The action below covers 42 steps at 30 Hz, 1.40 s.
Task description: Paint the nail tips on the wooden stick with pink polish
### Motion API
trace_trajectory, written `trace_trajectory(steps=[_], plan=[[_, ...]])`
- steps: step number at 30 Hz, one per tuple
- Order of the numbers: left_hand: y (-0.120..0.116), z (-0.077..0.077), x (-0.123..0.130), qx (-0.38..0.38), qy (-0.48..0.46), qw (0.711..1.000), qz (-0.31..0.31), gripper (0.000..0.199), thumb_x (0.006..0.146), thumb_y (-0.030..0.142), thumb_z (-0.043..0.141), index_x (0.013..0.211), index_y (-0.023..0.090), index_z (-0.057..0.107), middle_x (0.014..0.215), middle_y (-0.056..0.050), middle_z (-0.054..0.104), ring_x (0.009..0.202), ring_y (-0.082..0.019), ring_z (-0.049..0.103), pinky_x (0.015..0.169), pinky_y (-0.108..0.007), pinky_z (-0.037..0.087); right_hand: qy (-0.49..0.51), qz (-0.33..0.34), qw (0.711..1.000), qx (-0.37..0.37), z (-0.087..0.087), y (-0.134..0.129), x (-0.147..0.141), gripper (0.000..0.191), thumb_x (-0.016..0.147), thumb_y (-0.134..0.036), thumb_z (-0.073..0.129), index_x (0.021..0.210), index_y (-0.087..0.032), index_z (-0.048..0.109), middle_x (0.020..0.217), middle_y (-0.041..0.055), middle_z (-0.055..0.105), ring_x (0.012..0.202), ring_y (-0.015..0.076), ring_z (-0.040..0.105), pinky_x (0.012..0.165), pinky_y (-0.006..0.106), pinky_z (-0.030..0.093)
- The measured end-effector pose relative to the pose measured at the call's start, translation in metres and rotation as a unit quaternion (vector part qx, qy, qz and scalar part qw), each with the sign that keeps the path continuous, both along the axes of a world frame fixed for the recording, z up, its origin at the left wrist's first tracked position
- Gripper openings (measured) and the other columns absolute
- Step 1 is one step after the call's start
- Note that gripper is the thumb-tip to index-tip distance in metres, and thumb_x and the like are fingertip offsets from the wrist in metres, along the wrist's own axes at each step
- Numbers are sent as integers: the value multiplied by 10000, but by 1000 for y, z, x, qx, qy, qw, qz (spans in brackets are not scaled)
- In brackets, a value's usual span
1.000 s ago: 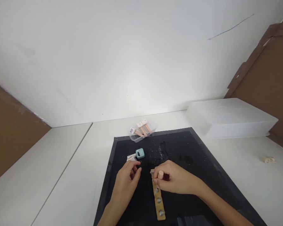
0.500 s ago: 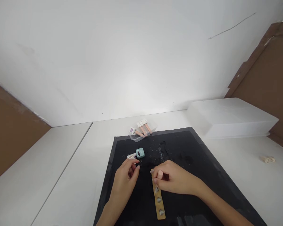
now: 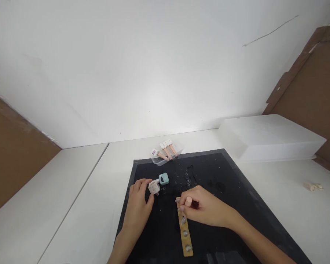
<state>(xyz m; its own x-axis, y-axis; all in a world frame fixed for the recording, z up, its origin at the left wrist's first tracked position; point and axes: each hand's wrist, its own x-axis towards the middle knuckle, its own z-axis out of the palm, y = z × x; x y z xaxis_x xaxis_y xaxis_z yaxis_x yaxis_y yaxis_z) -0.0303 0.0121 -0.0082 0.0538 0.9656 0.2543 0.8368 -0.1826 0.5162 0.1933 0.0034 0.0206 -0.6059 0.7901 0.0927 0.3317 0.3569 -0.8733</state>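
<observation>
My left hand has its thumb and fingers around a small white nail polish bottle with a label. Right behind that bottle lies a teal bottle with a pale neck. My right hand is closed around a pink nail polish cap, whose lower end the fingers hide. It is over the upper part of a tan strip that carries several nail tips, among them a greyish one. The strip's top end is partly covered by this hand.
A clear plastic tray at the back holds several bottles with pink caps. Beneath everything is a black mat on a white table. A white block stands at the back right, near small cream-coloured pieces.
My left hand has moved slightly left and back, onto the white bottle, which is now more visible between its fingers. My right hand has barely shifted.
</observation>
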Motion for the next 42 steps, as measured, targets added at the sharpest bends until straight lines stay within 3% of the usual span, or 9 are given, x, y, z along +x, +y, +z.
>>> trace_trajectory(steps=[5,13,17,21,27,32,42], plan=[[3,-2,-2,-29,32,998,-53,382,754,135,463,1123,200,534,1103,-82,578,1052,-258,488,911,-434,399,19,-17,999,-19,3,-1,0,160,752,-72,481,641,-162,552,576,-32,532,461,74,362,434,184,276],[6,1,-4,-28,38,997,-54,282,773,214,506,1039,203,598,1019,-84,641,979,-273,542,847,-432,424,41,-35,998,-43,4,-1,2,160,789,-101,502,660,-155,580,586,-30,526,466,70,364,428,183,268],[5,7,-4,-42,-47,997,-52,297,789,276,511,1069,221,592,1063,-76,639,1003,-254,552,850,-407,434,66,-52,996,-36,11,-3,1,150,818,-131,507,756,-150,642,628,-9,572,493,83,428,439,185,305],[2,18,-3,-66,-157,985,-41,316,774,329,553,1073,238,595,1063,-59,650,965,-229,578,814,-365,448,86,-52,995,22,15,-4,0,201,822,-115,509,902,-179,682,770,23,614,634,124,549,570,223,422],[-1,24,-2,-118,-281,951,-43,385,751,363,599,1108,218,584,1083,-67,656,919,-210,594,818,-345,454,104,-57,988,97,8,-5,-1,290,834,-93,486,1041,-210,653,775,25,575,687,144,558,646,267,453],[-1,24,-1,-134,-342,929,-44,413,732,367,623,1106,194,598,1033,-77,680,872,-209,615,806,-351,478,110,-53,985,125,3,-7,-2,282,854,-121,482,1078,-214,626,802,35,571,703,151,556,656,282,462],[-1,26,-1,-172,-422,889,-46,408,723,351,646,1098,197,600,1047,-72,684,967,-222,608,854,-346,474,124,-34,981,146,2,-10,-5,337,846,-104,489,1137,-242,590,890,51,562,736,147,565,675,281,471]])
